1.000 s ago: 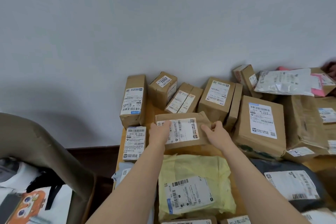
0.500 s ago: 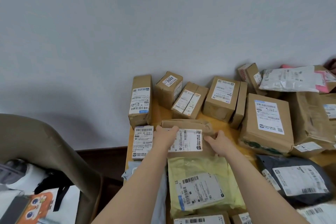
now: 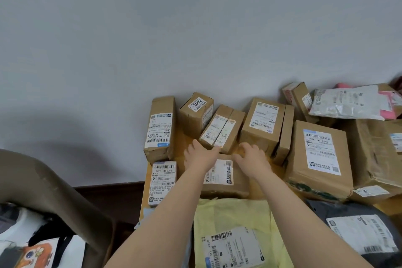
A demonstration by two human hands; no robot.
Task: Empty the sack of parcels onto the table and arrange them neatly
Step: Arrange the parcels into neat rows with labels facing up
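Observation:
A flat brown paper parcel [image 3: 238, 183] with a white label lies on the wooden table [image 3: 185, 140], just beyond a yellow mailer bag [image 3: 235, 217]. Both my hands are above its far edge. My left hand [image 3: 199, 155] stretches its fingers forward, and the tips touch the near end of a pair of small taped boxes [image 3: 221, 128]. My right hand [image 3: 252, 156] hovers with loosely curled fingers in front of a medium box [image 3: 263, 126], holding nothing. The olive sack [image 3: 43, 187] stands open at the lower left with items inside.
Boxes line the wall: a tall one [image 3: 161, 124], one marked 2002 [image 3: 195, 113], a large one [image 3: 319, 159]. A white-labelled parcel [image 3: 163, 180] sits at the table's left edge. A grey mailer [image 3: 359, 224] and a white poly bag [image 3: 348, 102] lie to the right.
The brown parcel that both hands held has been set down on the table. Both hands let go of it and moved forward toward the boxes at the wall.

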